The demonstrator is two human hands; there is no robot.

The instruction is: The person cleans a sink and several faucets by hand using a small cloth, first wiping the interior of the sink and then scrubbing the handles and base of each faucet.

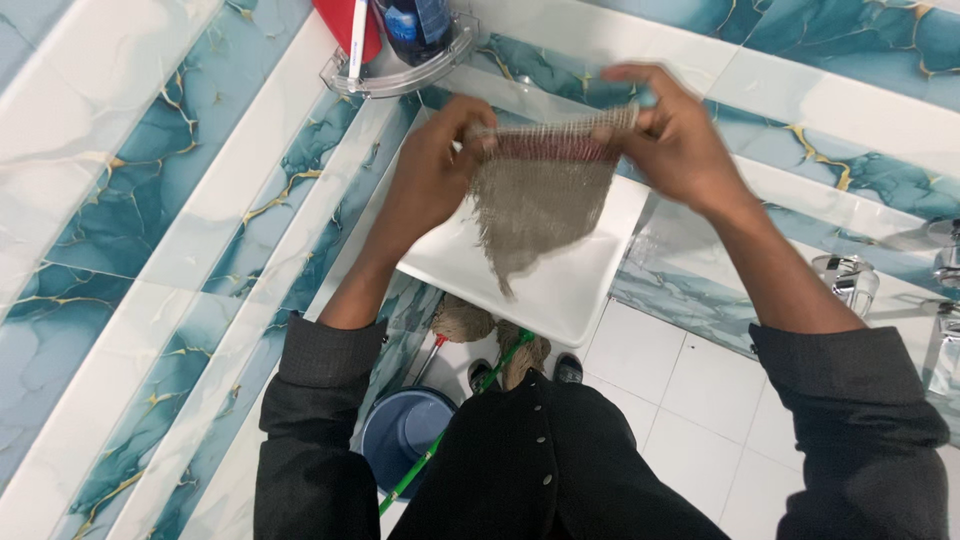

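Note:
My left hand and my right hand both grip the top edge of a grey-brown woven cloth, stretched between them. The cloth hangs down in a ragged point above a white square sink basin. Its top edge shows a reddish band. Both forearms come out of dark grey sleeves, pushed up from the wrists.
A clear corner shelf above holds a red container and a dark blue bottle. Blue marbled wall tiles surround the basin. Below are a blue bucket, a green-handled mop, mop heads and white floor tiles. Chrome fittings stand at the right.

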